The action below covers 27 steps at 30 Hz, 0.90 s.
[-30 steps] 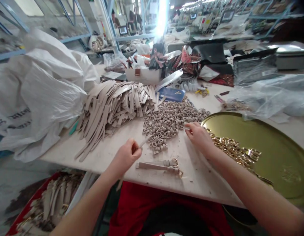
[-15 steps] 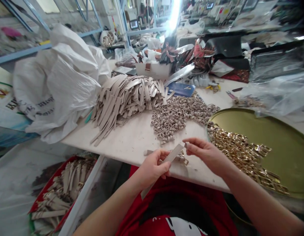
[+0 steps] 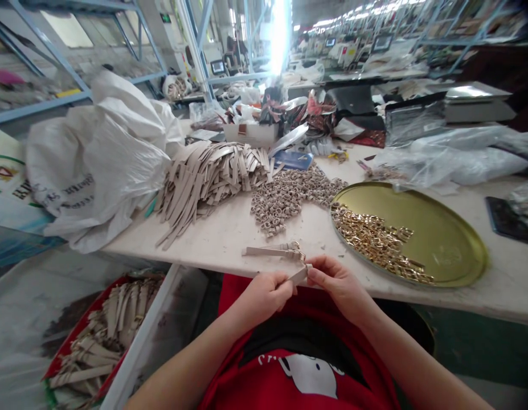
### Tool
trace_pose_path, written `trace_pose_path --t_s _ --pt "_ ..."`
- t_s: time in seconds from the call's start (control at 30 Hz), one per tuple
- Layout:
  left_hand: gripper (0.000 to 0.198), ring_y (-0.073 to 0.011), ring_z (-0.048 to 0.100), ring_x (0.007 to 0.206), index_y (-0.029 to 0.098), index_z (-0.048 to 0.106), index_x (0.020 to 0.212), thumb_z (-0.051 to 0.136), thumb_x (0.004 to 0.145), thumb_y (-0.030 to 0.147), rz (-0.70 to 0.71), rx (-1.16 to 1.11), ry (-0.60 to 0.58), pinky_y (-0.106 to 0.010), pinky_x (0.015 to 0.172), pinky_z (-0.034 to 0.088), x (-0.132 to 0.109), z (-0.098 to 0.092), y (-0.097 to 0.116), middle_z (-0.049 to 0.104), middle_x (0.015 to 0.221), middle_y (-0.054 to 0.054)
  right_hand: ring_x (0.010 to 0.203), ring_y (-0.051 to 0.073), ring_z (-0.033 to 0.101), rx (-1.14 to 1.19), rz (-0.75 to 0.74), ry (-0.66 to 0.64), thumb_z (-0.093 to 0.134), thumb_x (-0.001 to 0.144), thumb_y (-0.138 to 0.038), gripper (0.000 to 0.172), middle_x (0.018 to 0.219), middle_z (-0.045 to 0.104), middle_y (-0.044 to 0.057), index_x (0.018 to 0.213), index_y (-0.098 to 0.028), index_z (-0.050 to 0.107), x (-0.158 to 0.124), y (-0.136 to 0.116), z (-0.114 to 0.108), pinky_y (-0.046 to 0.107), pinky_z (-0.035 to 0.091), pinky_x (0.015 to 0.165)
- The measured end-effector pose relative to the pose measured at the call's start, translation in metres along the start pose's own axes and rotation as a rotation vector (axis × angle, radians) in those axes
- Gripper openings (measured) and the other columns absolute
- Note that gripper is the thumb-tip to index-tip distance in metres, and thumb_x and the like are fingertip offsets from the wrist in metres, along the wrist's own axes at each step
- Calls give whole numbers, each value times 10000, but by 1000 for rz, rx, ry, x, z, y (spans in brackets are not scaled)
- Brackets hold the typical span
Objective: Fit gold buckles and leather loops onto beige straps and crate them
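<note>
My left hand (image 3: 266,295) pinches a beige strap (image 3: 298,275) just off the near table edge. My right hand (image 3: 335,282) is closed at the strap's upper end, its fingertips pressed on a small beige loop I can barely make out. Just beyond my hands, two finished straps with gold buckles (image 3: 274,251) lie on the table. Farther back lie a heap of small beige loops (image 3: 289,196) and a big pile of beige straps (image 3: 206,176). To the right, a round gold tray (image 3: 443,239) holds gold buckles (image 3: 375,242).
A large white sack (image 3: 101,159) slumps at the table's left. A red bin of finished straps (image 3: 97,336) sits low on the left. Clear plastic bags (image 3: 451,156), a white box (image 3: 250,134) and clutter line the back. A dark object (image 3: 509,219) lies far right.
My right hand came back from the loop heap to meet my left hand. Both hands drew the strap toward my body, off the table edge. The camera view shifted back.
</note>
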<state>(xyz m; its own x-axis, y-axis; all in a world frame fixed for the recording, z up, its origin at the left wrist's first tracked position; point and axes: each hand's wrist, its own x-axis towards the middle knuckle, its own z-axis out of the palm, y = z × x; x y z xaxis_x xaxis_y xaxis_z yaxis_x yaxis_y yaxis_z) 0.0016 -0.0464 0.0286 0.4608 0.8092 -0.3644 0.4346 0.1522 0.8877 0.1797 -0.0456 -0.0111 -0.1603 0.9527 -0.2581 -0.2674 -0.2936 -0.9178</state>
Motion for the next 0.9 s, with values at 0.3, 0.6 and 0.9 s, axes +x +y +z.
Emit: trace_pose_path --t_s 0.3,0.6,0.9 --pt "297 -98 396 516 140 590 677 386 806 313 28 301 -73 -222 477 242 -9 0 8 467 556 27 559 100 498 -105 113 -154 707 656 -414 323 567 580 -33 835 -159 624 -16 1 -2 244 375 585" --pt "478 -125 463 627 143 341 1258 357 878 432 64 -61 -19 -237 583 357 3 13 -6 538 728 -4 529 95 472 -6 45 -112 705 644 -437 314 562 530 -51 687 -180 531 -10 8 14 240 380 565" --pt "392 -86 272 453 176 434 746 322 852 537 -25 -165 35 -214 443 220 34 5 -20 306 489 75 719 164 539 -1070 -275 231 473 833 -306 170 796 601 46 830 -175 581 51 -42 -78 286 408 673"
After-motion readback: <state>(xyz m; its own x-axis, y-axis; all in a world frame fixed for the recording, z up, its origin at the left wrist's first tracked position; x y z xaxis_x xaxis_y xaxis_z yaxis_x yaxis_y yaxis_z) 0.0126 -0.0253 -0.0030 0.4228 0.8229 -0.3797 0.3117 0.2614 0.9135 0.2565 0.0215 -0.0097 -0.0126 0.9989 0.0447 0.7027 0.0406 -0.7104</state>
